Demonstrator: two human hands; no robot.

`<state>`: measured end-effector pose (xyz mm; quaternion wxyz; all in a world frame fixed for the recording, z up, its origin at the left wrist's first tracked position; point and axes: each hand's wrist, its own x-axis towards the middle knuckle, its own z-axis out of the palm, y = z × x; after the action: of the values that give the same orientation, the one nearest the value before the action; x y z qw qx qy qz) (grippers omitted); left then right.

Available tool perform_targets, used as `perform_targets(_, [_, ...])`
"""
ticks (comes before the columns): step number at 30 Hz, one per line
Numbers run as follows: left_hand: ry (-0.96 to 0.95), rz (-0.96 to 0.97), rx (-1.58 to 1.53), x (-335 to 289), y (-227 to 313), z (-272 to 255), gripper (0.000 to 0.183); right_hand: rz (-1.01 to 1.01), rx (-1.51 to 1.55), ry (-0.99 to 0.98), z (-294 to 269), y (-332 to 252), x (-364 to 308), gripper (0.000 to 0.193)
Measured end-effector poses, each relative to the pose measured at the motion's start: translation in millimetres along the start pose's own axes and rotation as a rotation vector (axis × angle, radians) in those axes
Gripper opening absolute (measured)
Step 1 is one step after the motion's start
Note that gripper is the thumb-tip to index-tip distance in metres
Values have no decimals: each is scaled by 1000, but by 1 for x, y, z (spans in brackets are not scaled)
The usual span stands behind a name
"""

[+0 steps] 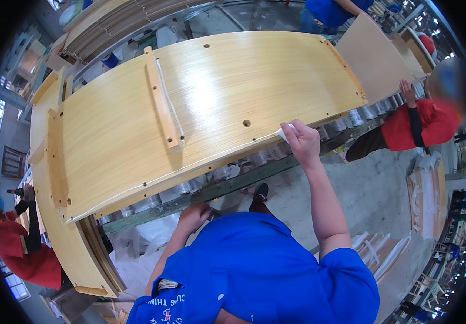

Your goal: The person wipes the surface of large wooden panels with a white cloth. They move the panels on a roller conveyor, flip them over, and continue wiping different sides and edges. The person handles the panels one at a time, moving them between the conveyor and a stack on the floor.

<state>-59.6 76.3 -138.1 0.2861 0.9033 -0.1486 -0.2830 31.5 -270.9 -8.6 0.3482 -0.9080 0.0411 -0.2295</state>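
My right hand (pixel 303 143) is closed around a white glue bottle (pixel 284 133), mostly hidden in the fist, its tip at the near edge of a large light-wood panel (pixel 211 86). A thin white line of glue (pixel 189 164) runs along that edge from the left corner up to the tip. A second white line lies beside a wooden strip (pixel 161 100) that crosses the panel. My left hand (pixel 194 217) hangs low by my waist with curled fingers, near a small dark thing I cannot make out. Several round holes dot the panel.
Rollers (pixel 184 187) and a green rail (pixel 227 189) run under the panel. At the left, a person in red (pixel 19 248) holds a drill beside another panel (pixel 76 248). Another person in red (pixel 422 127) stands at the right by a board (pixel 373 59). Stacked boards (pixel 114 29) lie behind.
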Motion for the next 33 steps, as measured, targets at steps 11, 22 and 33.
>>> perform_targets(11, [-283,-234,-36,29,-10,74,42,89,-41,98,-55,93,40,32])
perform_targets(22, [-240,-550,-339,44,12,99,36,128,-13,92,-89,164,52,31])
perform_targets(33, [-219,-526,-278,80,48,98,36,156,21,133,-107,205,66,29])
